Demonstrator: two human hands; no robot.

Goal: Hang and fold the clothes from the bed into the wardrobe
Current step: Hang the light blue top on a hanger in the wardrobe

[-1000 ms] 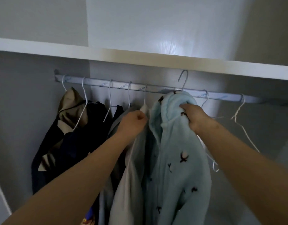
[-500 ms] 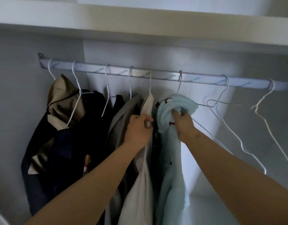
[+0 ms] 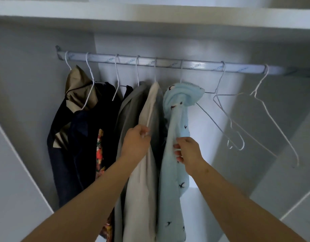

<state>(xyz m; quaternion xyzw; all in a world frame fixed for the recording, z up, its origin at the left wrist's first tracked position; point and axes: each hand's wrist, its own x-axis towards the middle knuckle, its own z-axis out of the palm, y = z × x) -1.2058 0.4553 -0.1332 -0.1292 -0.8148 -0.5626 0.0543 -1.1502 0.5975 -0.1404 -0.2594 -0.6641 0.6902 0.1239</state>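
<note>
from the head camera: my left hand (image 3: pixel 135 143) sits just left of centre, fingers curled, pinching the front edge of the cream garment (image 3: pixel 143 180) that hangs from the rail (image 3: pixel 168 63). my right hand (image 3: pixel 188 151), just right of centre, has its fingers curled into the side of the light blue garment (image 3: pixel 171 172), gripping a fold of it. that blue piece (dotted with small dark bird shapes) hangs on a wire hanger hooked on the rail near 12 o'clock, its top bunched up at the hanger, and it drops down toward 6 o'clock, touching the cream one on its left. a grey garment (image 3: pixel 131 105) hangs just left of the cream one, and dark clothes (image 3: pixel 84 145) fill the 9 o'clock side. two empty wire hangers (image 3: pixel 225 116) dangle off the rail toward 3 o'clock. a white shelf (image 3: pixel 150 14) runs across above the rail at 12 o'clock
</note>
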